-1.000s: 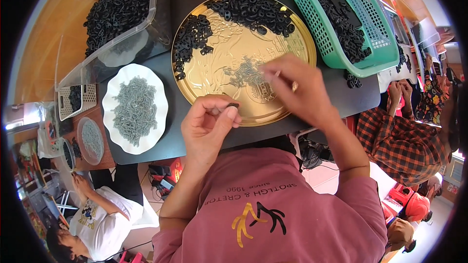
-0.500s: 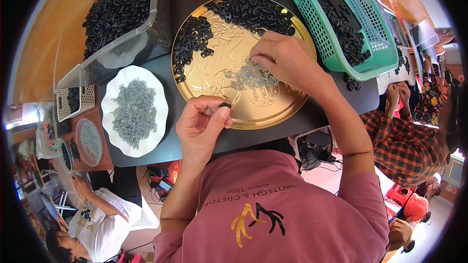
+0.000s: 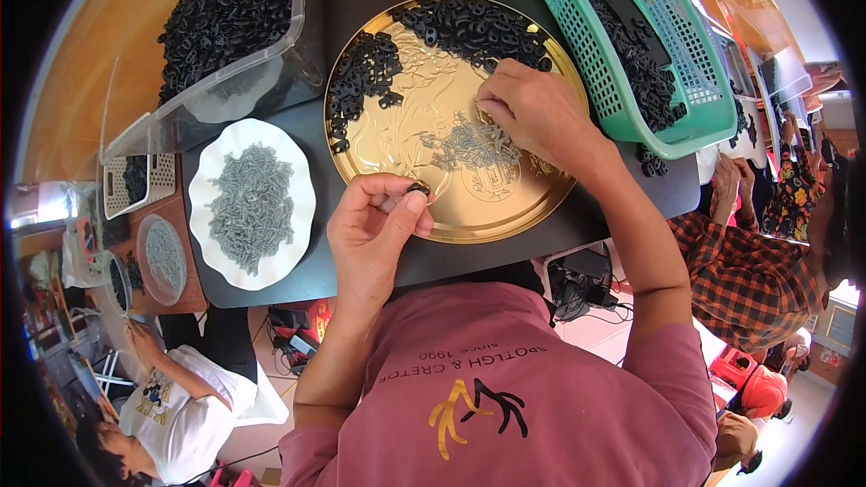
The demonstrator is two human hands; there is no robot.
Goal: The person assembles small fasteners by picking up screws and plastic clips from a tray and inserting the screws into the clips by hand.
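In the head view, above the near edge of a round, gold-coloured, shiny tray (image 3: 532, 200), the left hand (image 3: 374, 227) pinches a small black piece (image 3: 418, 188) between thumb and forefinger. The right hand (image 3: 541, 115) is at the upper right of a loose heap of thin grey pins (image 3: 474, 144) on the tray, fingers curled and drawn together; whether they grip a pin cannot be told. Black link-shaped pieces (image 3: 469, 25) lie along the tray's far rim, with a second cluster (image 3: 363, 74) at its left. The tray rests on a dark, smooth counter (image 3: 317, 276). Left of it stands a white, wavy-edged oval plate (image 3: 305, 203) piled with grey pins; beyond that, a clear plastic bin (image 3: 293, 54) holds more black pieces. A green, perforated plastic basket (image 3: 699, 129) with black pieces stands right of the tray
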